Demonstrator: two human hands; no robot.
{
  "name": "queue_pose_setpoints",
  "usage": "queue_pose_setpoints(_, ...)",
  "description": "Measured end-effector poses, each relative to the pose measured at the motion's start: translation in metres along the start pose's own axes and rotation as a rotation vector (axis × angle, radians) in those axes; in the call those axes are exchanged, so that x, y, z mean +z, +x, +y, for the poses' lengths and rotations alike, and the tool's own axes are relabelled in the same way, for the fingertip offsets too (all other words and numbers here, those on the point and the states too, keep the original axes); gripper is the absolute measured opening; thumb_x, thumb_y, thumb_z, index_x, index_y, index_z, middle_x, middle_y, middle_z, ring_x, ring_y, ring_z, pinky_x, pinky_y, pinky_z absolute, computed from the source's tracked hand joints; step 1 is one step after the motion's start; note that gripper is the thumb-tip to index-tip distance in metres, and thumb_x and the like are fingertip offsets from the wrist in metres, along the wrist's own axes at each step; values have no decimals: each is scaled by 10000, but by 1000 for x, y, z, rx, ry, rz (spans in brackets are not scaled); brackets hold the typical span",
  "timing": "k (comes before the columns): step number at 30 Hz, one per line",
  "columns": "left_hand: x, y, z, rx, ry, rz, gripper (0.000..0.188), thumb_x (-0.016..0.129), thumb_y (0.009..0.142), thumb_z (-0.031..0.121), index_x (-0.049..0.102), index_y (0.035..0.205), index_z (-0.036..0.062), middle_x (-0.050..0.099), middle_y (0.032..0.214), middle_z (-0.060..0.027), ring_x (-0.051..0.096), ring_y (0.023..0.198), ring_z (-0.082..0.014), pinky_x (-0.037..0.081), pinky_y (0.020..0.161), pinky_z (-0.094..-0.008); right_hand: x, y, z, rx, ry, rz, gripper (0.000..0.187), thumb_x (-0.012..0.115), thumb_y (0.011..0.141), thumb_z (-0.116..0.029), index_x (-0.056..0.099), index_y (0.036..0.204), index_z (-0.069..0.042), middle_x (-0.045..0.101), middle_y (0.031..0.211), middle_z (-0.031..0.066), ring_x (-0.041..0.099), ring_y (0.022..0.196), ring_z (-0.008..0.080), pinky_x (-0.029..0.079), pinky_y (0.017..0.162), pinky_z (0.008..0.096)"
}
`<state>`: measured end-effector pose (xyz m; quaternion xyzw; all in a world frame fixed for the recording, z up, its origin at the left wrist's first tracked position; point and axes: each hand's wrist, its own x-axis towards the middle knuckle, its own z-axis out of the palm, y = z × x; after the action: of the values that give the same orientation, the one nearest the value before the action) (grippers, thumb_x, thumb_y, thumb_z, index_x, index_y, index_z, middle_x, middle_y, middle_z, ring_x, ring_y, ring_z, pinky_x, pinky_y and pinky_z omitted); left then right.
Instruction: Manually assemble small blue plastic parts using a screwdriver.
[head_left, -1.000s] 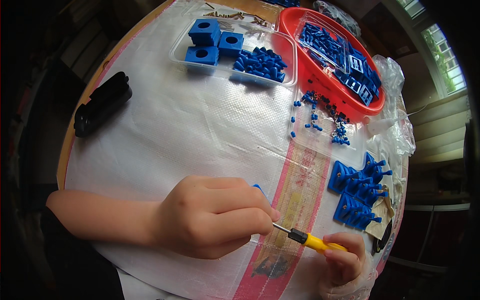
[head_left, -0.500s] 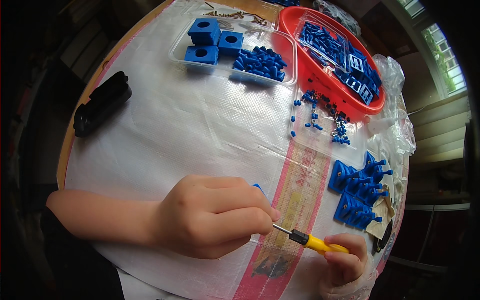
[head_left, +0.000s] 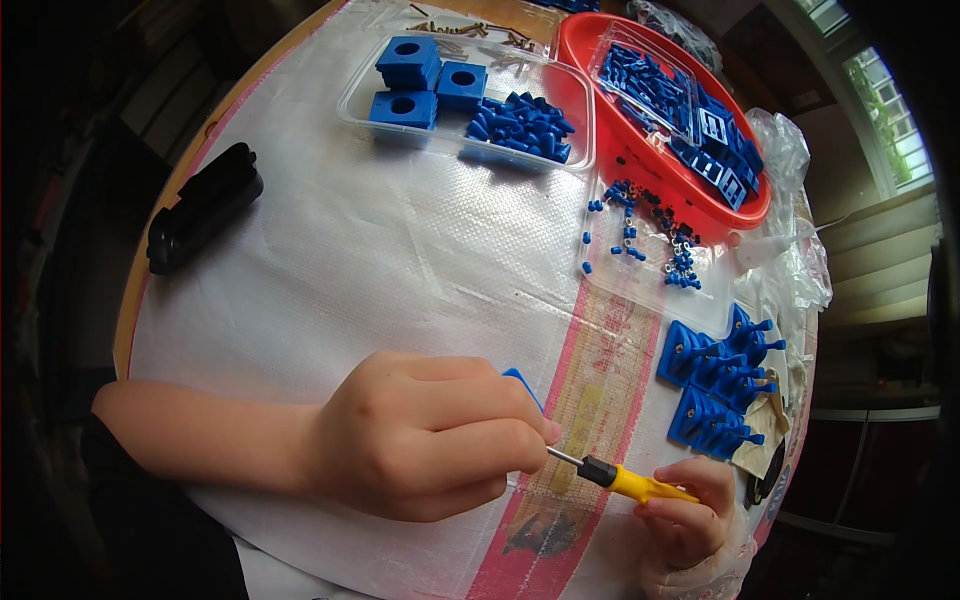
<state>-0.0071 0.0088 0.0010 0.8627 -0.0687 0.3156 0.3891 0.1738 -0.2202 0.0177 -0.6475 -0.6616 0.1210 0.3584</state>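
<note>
Near the table's front, my left hand [head_left: 435, 440] is closed around a blue plastic part [head_left: 523, 388]; only a thin edge of it shows past the knuckles. My right hand [head_left: 693, 512] grips the yellow handle of a screwdriver [head_left: 632, 484] between thumb and fingers. The metal shaft points left, and its tip is hidden behind the fingers of my left hand. Beyond my right hand stand several assembled blue pieces [head_left: 712, 385], flat plates with knobbed levers sticking out to the right.
A clear tray [head_left: 350, 105] holds blue square blocks and small cones. Brass screws [head_left: 450, 30] lie behind it. A red basin [head_left: 575, 45] carries more blue parts. Tiny blue fittings [head_left: 628, 225] sit on a clear lid. A black case [head_left: 205, 210] lies at left.
The screwdriver's yellow handle has turned a little, and the fingers of my right hand have shifted on it. My left hand has barely moved.
</note>
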Motion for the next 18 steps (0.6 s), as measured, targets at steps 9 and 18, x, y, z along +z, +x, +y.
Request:
queue_pose_setpoints(9,-1,1,1,-2,-4,-16,110,681,698,91,617,787,93,675,863,-61,622,621,-154,486,515,-242,-7,1,-3,26,14,-92,280,693,698,45,649,956,-53,550,1040,160,610,807,240,514,696,287)
queue_pose_setpoints(18,-1,2,1,-6,-37,8,121,644,679,90,628,798,82,678,844,-66,630,632,-155,490,518,-240,-10,-1,6,-85,27,-188,299,642,691,26,665,986,-21,554,1064,180,617,846,268,515,749,283)
